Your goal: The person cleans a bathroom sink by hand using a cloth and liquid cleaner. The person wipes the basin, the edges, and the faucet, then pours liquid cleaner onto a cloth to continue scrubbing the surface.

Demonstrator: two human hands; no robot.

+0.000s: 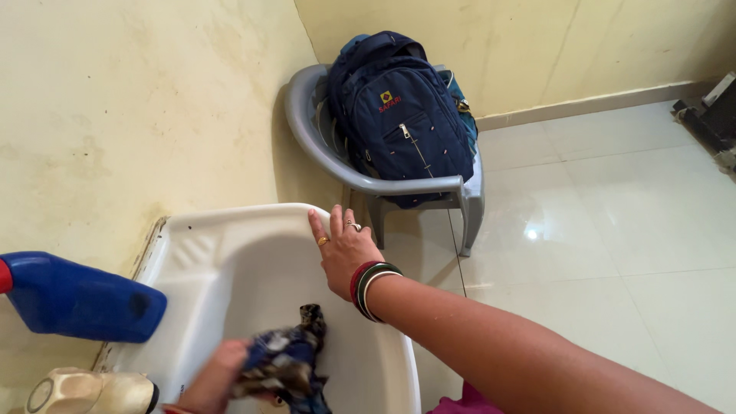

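A white wash basin (230, 222) is fixed to the yellow wall at the lower left. My left hand (213, 379) is down in the bowl, closed around a dark blue patterned cloth (285, 360) that is bunched up and looks wet. My right hand (341, 249) rests flat on the basin's right rim with the fingers spread and pointing away from me. It wears rings and several red, green and white bangles at the wrist, and holds nothing.
A blue plastic bottle (80, 299) lies on the basin's left ledge, above a cream-coloured object (84, 392). A grey plastic chair (414, 188) in the corner carries a navy backpack (402, 115). White floor tiles (598, 230) spread to the right, with a dark object (709, 115) at the far edge.
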